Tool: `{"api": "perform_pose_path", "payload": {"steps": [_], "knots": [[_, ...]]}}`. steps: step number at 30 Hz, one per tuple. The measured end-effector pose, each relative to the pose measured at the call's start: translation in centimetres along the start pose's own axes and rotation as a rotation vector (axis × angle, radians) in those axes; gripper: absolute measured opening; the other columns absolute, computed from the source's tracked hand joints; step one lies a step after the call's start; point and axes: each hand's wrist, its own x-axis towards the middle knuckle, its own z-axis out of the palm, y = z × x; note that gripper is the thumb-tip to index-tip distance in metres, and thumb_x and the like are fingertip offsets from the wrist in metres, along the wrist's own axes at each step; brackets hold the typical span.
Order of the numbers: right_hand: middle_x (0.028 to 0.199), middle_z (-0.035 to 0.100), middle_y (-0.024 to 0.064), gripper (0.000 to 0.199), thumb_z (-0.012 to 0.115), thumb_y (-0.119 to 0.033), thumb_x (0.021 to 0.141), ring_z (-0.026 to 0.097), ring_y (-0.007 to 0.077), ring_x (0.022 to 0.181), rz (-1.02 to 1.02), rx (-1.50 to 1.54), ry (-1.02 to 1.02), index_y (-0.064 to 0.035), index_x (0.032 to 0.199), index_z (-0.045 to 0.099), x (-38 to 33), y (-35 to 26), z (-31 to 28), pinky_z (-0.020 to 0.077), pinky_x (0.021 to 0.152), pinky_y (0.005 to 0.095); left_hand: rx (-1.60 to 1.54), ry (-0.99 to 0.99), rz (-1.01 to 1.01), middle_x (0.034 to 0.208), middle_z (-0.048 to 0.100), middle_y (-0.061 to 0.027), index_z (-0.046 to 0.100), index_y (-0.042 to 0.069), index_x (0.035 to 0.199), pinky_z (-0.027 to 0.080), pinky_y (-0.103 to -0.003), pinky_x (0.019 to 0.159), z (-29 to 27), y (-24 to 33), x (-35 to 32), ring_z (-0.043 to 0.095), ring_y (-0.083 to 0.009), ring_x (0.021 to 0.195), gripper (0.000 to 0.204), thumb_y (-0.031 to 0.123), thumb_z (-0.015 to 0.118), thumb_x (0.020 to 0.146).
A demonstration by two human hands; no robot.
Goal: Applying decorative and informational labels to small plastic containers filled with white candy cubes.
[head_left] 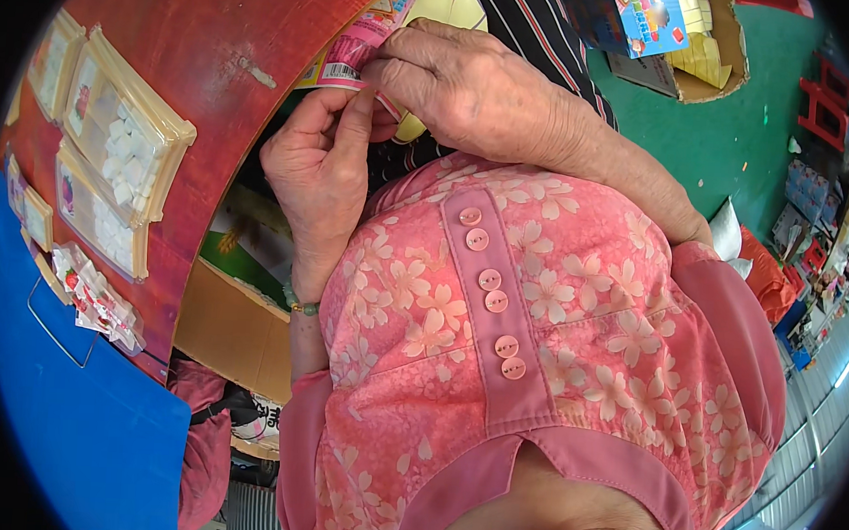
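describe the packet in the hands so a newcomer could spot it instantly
Start at the red table on the left and follow its curved edge up to where the left hand and right hand meet. Pinched between them is a flat pink printed packet. Unlike the cream trays of white pieces, it is held off the table.

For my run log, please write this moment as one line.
hands: left hand and right hand pinch pink printed paper packet | place: beside red wooden table | nearby: beige plastic trays

Pink packet [359,46] mostly behind left hand [319,168] & right hand [463,85]; print too blurred.
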Motion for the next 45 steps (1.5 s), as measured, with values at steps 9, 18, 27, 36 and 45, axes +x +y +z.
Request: {"api": "perform_pose_path", "payload": {"steps": [9, 18, 27, 36, 45], "knots": [[0.092, 0.063, 0.0137, 0.022, 0.065, -0.004, 0.078, 0.064, 0.0308, 0.087, 0.146, 0.182, -0.025, 0.0001, 0.099, 0.063, 0.3, 0.3, -0.3, 0.0542, 0.075, 0.0369, -0.139, 0.032, -0.066, 0.076, 0.067, -0.0061, 0.064, -0.005, 0.087, 0.054, -0.023, 0.063, 0.1, -0.1, -0.2, 0.064, -0.0102, 0.066, 0.009, 0.002, 0.059, 0.091], [0.092, 0.064, 0.0123, 0.025, 0.063, -0.001, 0.078, 0.064, 0.0313, 0.089, 0.073, 0.265, -0.061, -0.0002, 0.102, 0.064, 0.4, 0.9, -0.4, 0.0542, 0.076, 0.0364, -0.068, 0.011, -0.039, 0.076, 0.067, -0.0057, 0.064, -0.005, 0.089, 0.054, -0.023, 0.064, -0.3, -0.5, -0.2, 0.065, -0.0104, 0.067, 0.01, 0.004, 0.059, 0.092], [0.079, 0.059, 0.0117, 0.015, 0.061, -0.008, 0.07, 0.062, 0.0286, 0.076, -0.042, 0.098, -0.047, 0.0002, 0.082, 0.058, 0.9, -0.4, -0.1, 0.0526, 0.066, 0.0367, 0.11, 0.111, -0.09, 0.078, 0.066, -0.0044, 0.065, -0.005, 0.096, 0.051, -0.023, 0.065, -0.6, -0.5, -0.7, 0.06, -0.0091, 0.068, 0.011, 0.002, 0.06, 0.091], [0.075, 0.058, 0.01, 0.016, 0.059, -0.016, 0.072, 0.062, 0.0225, 0.07, -0.138, -0.134, 0.058, 0.0002, 0.073, 0.059, 1.9, -2.5, 3.6, 0.0511, 0.053, 0.0301, -0.096, 0.228, -0.058, 0.097, 0.066, -0.0095, 0.062, -0.01, 0.103, 0.046, -0.025, 0.08, -3.3, -2.6, -2.4, 0.06, -0.0135, 0.087, 0.016, -0.003, 0.058, 0.089], [0.078, 0.059, 0.011, 0.018, 0.058, -0.016, 0.075, 0.062, 0.0228, 0.072, -0.18, -0.073, -0.021, 0.0014, 0.078, 0.06, 2.2, -3.3, 3.9, 0.0522, 0.056, 0.0307, -0.159, 0.258, -0.025, 0.096, 0.066, -0.01, 0.062, -0.01, 0.099, 0.046, -0.025, 0.08, -4.3, -3.6, -4.0, 0.059, -0.0137, 0.086, 0.014, -0.001, 0.06, 0.088]]}}
